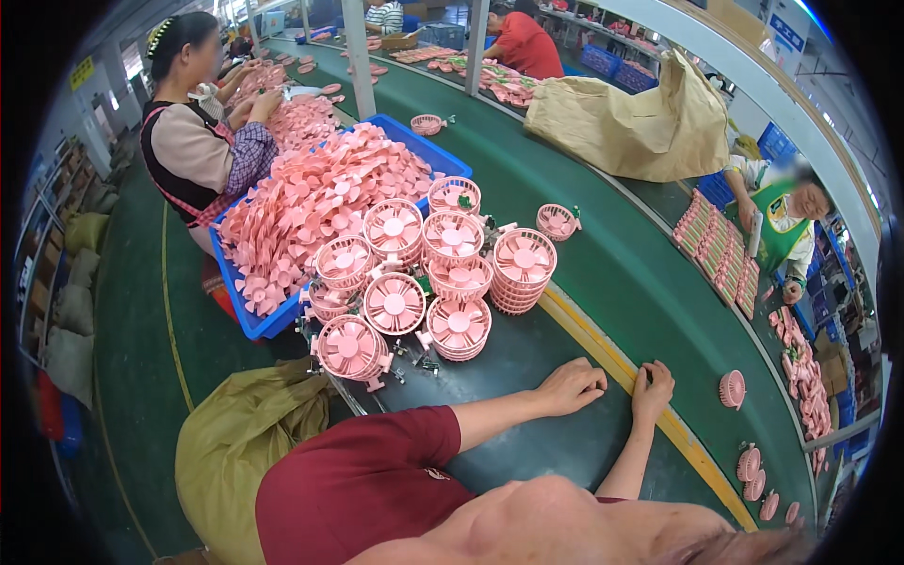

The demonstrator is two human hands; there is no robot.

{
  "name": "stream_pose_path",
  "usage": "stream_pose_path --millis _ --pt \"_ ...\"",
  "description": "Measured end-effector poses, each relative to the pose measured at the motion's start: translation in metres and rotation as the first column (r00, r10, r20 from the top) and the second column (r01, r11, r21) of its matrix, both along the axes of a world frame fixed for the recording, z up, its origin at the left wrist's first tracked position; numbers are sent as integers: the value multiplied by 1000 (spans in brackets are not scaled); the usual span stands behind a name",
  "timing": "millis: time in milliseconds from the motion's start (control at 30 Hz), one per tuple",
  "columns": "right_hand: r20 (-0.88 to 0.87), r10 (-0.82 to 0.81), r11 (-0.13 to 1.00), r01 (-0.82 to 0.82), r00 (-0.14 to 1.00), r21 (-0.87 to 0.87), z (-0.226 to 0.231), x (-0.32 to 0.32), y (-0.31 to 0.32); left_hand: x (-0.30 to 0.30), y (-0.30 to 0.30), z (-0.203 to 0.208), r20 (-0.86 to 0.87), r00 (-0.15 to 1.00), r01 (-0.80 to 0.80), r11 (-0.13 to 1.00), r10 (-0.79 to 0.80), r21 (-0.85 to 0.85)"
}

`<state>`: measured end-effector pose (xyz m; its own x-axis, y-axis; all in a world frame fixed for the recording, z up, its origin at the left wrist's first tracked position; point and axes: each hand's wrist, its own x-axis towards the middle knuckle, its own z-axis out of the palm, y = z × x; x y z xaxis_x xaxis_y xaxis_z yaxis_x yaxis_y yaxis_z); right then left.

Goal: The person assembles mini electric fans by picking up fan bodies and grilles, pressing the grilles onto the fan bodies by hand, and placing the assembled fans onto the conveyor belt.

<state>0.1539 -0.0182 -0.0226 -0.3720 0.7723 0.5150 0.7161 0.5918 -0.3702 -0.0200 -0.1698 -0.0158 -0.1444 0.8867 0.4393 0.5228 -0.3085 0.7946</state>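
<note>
My left hand [573, 387] rests on the dark green tabletop with its fingers curled in, and nothing shows in it. Close by on the right, my right hand [653, 388] lies at the yellow strip [603, 344] beside the belt. Its fingers are bent and no object is visible in them. Left of and beyond my left hand stand stacks of round pink fan housings [459, 322] with slatted grilles. Small green circuit boards on wires hang from some of them. Behind these, a blue crate [407, 141] is heaped with pink fan blades [334, 188].
A green conveyor belt [650, 292] curves past, carrying single pink housings [732, 388]. A tan sack [631, 127] lies beyond it. One person [193, 141] works at the left, another [786, 221] across the belt near rows of pink parts [716, 250]. An olive sack [235, 443] sits at my left.
</note>
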Motion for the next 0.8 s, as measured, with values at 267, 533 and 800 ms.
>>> stream_pose_path --millis 267,533,800 --pt "13 -10 1000 10 1000 5 -1 0 0 0 0 -1 -3 1000 1 1000 -1 16" --pt "10 -2 1000 2 1000 18 -1 1 1 1 0 2 -3 1000 -5 999 5 37" --pt "11 3 1000 -3 1000 8 -1 0 0 1 -1 1 0 1000 2 999 -2 44"
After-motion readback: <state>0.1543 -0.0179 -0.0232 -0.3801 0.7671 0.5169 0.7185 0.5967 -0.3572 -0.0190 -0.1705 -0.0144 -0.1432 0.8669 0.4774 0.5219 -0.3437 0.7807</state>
